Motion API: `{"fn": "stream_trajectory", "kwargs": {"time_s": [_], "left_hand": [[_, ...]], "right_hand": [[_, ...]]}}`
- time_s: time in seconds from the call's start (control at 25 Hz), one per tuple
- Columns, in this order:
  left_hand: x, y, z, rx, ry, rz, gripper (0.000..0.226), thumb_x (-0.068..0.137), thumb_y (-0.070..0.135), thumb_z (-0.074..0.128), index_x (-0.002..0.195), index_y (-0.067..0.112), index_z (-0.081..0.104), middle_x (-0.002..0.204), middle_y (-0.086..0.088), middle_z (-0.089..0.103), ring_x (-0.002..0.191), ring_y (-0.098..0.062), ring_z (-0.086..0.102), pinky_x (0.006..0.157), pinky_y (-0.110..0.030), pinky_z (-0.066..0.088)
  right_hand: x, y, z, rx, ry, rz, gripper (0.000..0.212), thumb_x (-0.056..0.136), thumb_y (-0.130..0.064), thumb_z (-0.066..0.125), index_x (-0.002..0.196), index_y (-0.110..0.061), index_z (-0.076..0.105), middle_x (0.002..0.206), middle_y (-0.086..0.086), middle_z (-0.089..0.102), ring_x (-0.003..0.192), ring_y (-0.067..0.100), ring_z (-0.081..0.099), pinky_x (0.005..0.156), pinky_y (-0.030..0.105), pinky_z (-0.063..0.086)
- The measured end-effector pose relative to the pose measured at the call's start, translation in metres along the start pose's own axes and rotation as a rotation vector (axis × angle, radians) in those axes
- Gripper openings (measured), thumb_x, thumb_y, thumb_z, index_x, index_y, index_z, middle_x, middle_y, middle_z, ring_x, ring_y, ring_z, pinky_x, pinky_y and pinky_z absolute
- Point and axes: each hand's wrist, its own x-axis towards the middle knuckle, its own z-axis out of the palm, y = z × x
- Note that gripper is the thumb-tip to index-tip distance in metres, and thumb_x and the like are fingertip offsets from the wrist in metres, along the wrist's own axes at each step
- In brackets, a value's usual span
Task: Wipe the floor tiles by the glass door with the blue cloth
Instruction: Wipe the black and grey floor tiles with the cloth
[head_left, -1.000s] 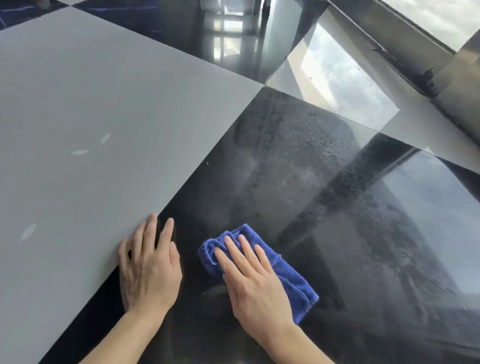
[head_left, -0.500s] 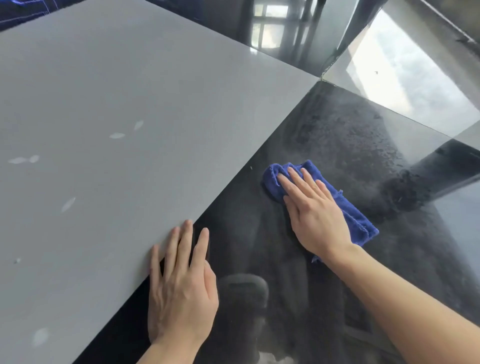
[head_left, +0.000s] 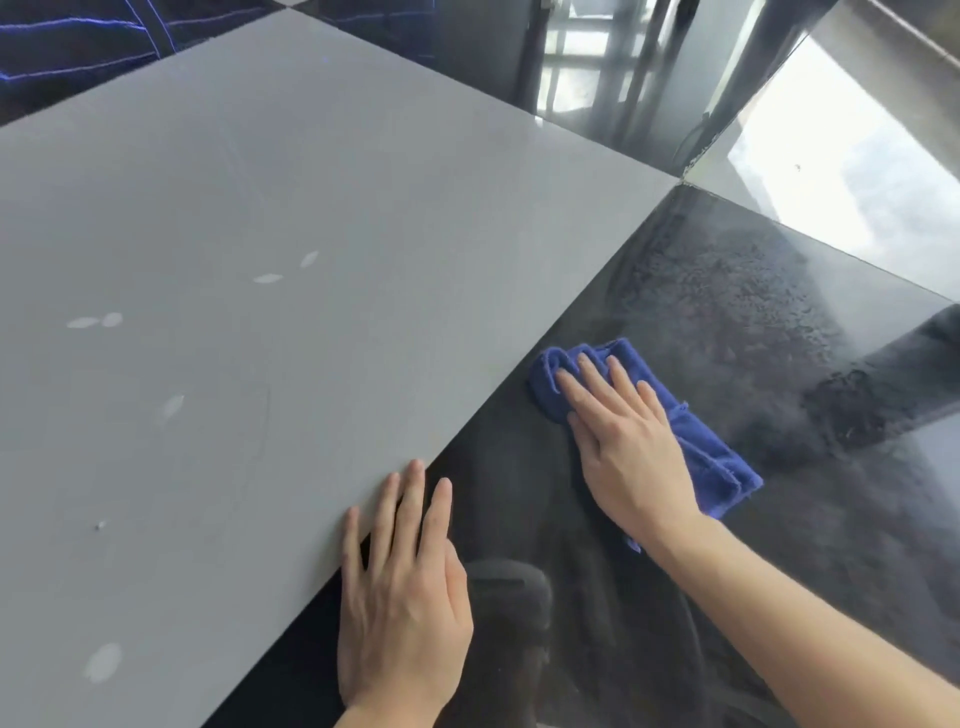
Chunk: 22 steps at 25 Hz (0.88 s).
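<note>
Fuzzy blue cloth (head_left: 696, 441) lies on a glossy, streaked black tile (head_left: 727, 322) beside a matt grey tile (head_left: 260, 208)

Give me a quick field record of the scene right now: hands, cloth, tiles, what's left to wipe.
right hand: flat, palm down, pressing the blue cloth
blue cloth: bunched, on the black tile, near its seam with the grey tile
left hand: flat on the floor, fingers across that seam, holding nothing
black tile surface: droplets and streaks beyond the cloth
grey tile surface: several pale smudges
still to wipe: the wet patch ahead, likely
</note>
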Motion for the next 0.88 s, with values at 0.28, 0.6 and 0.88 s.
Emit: {"fn": "stream_trajectory", "kwargs": {"time_s": [0.28,0.6,0.88], "left_hand": [[0.001,0.001,-0.006,-0.064,0.008,-0.090,0.048,0.093,0.023,0.027,0.132,0.006,0.048,0.144,-0.010,0.043,0.136,-0.027,0.034,0.108,-0.053,0.032],[0.011,-0.026,-0.011,-0.045,0.096,0.124,0.043,0.087,0.017,0.033,0.116,0.006,0.064,0.128,-0.009,0.060,0.114,-0.030,0.057,0.088,-0.046,0.046],[0.013,-0.031,-0.006,-0.061,0.208,0.158,0.038,0.086,0.015,0.040,0.112,0.009,0.067,0.125,-0.008,0.061,0.111,-0.028,0.057,0.090,-0.045,0.042]], "right_hand": [[-0.075,-0.050,0.012,0.001,-0.007,-0.088,0.044,0.090,-0.013,0.056,0.133,-0.023,0.050,0.144,-0.004,0.042,0.137,0.025,0.030,0.112,0.046,0.025],[-0.067,-0.033,-0.004,-0.157,-0.127,-0.196,0.052,0.085,-0.017,0.063,0.133,-0.027,0.049,0.144,-0.006,0.044,0.134,0.019,0.036,0.107,0.039,0.034],[0.020,0.020,-0.011,-0.181,-0.055,-0.109,0.043,0.099,-0.019,0.035,0.142,-0.021,0.034,0.152,-0.002,0.030,0.142,0.021,0.020,0.111,0.035,0.019]]}}
